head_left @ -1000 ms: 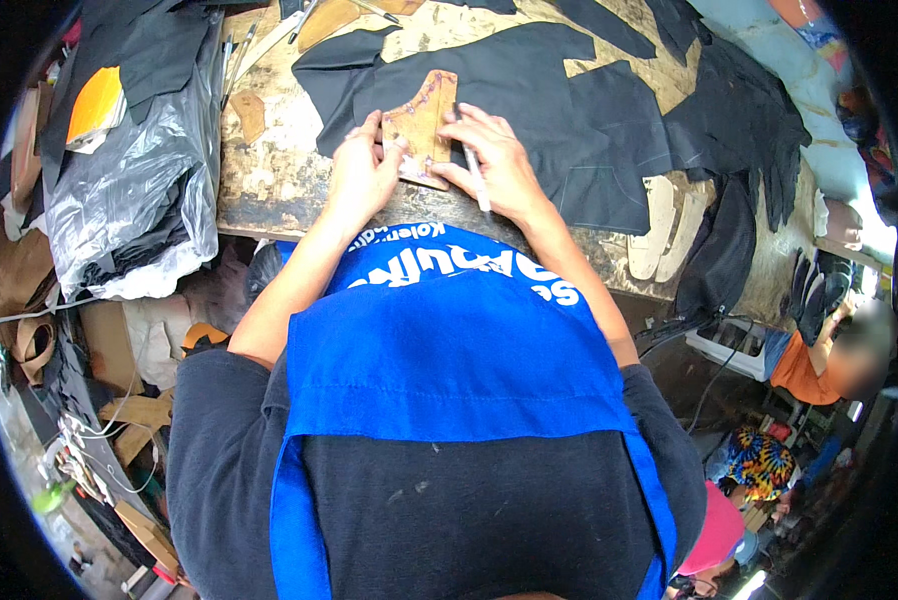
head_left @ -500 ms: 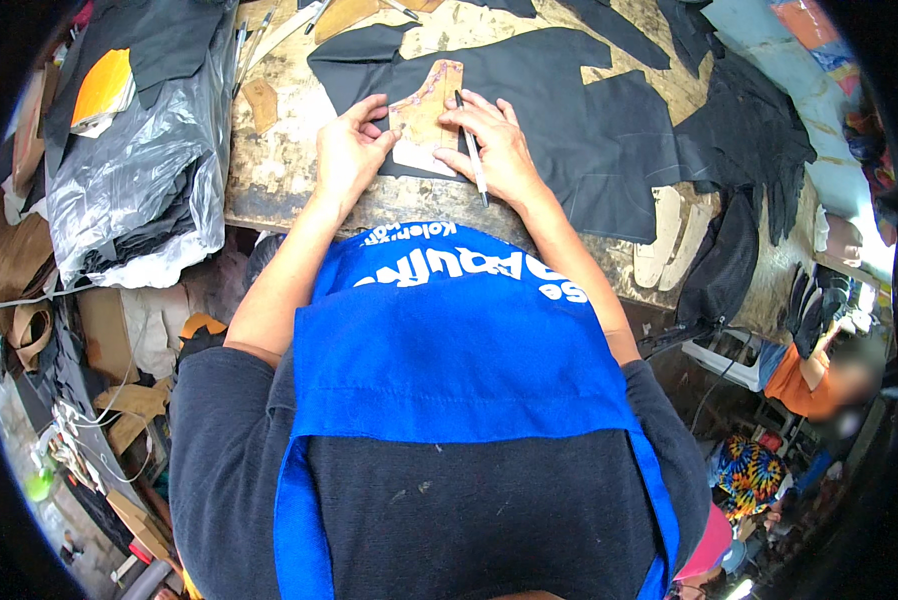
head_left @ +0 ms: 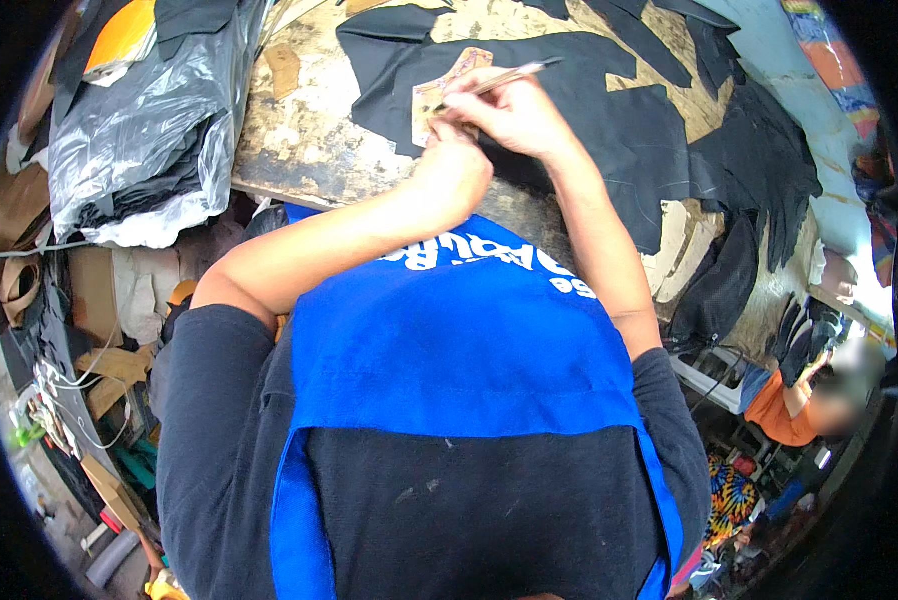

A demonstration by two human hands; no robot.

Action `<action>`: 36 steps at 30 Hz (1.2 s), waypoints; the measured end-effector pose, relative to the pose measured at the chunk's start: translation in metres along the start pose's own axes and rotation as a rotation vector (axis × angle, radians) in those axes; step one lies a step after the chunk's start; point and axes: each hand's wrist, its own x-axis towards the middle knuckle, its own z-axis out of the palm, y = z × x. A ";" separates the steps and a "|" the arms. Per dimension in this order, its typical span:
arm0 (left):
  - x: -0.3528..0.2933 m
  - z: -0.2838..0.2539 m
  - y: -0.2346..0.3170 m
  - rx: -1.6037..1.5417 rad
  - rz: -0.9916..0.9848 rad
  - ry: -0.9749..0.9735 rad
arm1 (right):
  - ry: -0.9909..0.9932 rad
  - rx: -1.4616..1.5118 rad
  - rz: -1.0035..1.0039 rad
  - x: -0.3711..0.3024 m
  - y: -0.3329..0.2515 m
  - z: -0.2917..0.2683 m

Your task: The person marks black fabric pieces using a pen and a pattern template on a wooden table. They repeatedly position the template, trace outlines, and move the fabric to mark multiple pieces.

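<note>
My right hand [head_left: 509, 112] is closed around a pen [head_left: 519, 73] in a writing grip, its upper end pointing up and to the right. Under the fingers lies a small tan pattern piece [head_left: 426, 98] with coloured marks along its upper part. My left hand [head_left: 454, 175] is curled over the lower edge of that piece and presses on it, close below the right hand; its fingertips are partly hidden. The pattern rests on a large sheet of black material [head_left: 634, 140], leather or something like it, spread on the worn wooden table [head_left: 304, 145].
Black offcuts [head_left: 759, 160] lie at the table's right, near pale sole-shaped pieces [head_left: 684, 240]. On the left, a clear plastic bag [head_left: 139, 130] holds dark sheets, with an orange piece [head_left: 121, 38] on top. Another person [head_left: 784, 410] is at the far right.
My right hand has turned the pen into a writing grip over the pattern piece. My left hand has moved right, from the piece's left side to its lower edge.
</note>
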 end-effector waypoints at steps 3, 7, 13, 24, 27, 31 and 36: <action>0.000 0.005 0.004 -0.136 0.046 0.110 | -0.171 -0.044 0.069 0.006 0.001 0.014; -0.002 0.015 0.003 -0.148 0.072 0.000 | -0.237 -0.267 -0.091 0.011 0.000 0.020; -0.004 0.016 -0.001 -0.068 0.126 0.090 | -0.247 -0.393 0.007 0.020 -0.006 0.019; -0.006 0.016 0.001 0.152 0.057 0.272 | 0.102 -0.439 -0.152 0.037 0.006 0.028; -0.005 0.018 -0.004 0.140 0.051 0.288 | 0.181 -0.440 -0.200 0.039 0.010 0.031; -0.001 0.016 -0.004 0.018 -0.013 0.109 | 0.206 -0.487 -0.156 0.037 0.012 0.033; 0.009 0.020 -0.008 0.066 0.022 -0.004 | 0.190 -0.438 -0.186 0.041 0.013 0.025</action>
